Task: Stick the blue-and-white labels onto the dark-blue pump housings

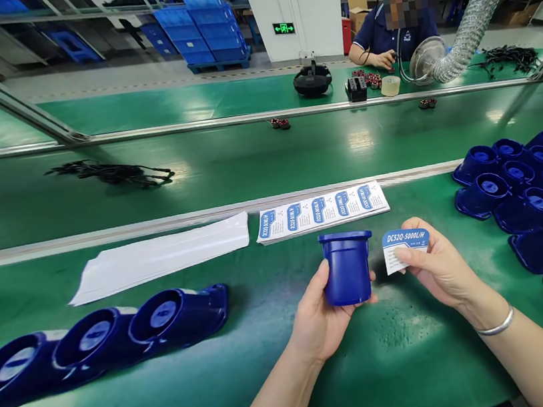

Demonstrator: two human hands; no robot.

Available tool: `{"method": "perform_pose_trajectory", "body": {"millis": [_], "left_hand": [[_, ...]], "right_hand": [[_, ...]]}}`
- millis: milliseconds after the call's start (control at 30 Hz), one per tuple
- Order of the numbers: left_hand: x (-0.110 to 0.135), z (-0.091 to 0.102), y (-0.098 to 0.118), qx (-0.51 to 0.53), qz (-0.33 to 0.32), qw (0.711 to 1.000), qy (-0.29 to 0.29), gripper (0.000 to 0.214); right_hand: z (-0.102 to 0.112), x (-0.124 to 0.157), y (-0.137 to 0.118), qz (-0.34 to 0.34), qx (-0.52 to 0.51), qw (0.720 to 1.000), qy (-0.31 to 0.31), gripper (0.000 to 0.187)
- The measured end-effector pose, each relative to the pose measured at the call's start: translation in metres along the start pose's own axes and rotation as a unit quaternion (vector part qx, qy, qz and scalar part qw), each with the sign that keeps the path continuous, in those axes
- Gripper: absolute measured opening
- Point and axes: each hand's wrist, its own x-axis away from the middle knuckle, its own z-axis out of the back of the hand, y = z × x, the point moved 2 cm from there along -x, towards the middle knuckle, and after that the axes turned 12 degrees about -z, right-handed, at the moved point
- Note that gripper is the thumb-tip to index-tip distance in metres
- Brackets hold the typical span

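My left hand (320, 318) is wrapped round a dark blue plastic housing (346, 270), a cup-shaped piece with its flange at the top, held above the green bench. Just to the right, my right hand (437, 268) pinches a blue-and-white label (406, 248) printed "DC52Q-5000L/H" between thumb and fingers. A small gap separates the label from the housing. Beyond them lies a stack of printed label sheets (323, 213), and left of it a pile of blank white sheets (167, 255).
Several blue housings (161, 317) lie in a row at the left; many more blue housings (536, 200) crowd the right. Black cables (113, 174) rest on the green belt (226, 169). Across it, a co-worker (408, 22) sits near a flexible duct (482, 15).
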Motion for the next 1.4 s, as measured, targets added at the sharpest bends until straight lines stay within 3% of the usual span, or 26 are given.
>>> {"method": "perform_pose_trajectory", "body": {"millis": [133,400,700,1400], "left_hand": [[0.002,-0.002,-0.002,-0.084,-0.037,0.996,0.021,0.064],[0.004,-0.013,-0.003,-0.149,-0.066,0.986,-0.02,0.085],[0.004,-0.005,-0.013,-0.167,-0.057,0.984,-0.011,0.083],[0.003,-0.01,-0.009,-0.206,-0.043,0.978,-0.007,0.084]], "right_hand": [[-0.004,0.002,0.003,0.002,0.032,0.999,-0.01,0.038],[-0.013,0.004,0.015,-0.009,0.065,0.997,-0.027,0.034],[-0.012,0.002,0.02,-0.023,0.06,0.998,0.004,0.035],[-0.014,0.0,0.019,-0.032,0.065,0.997,0.023,0.038]]}}
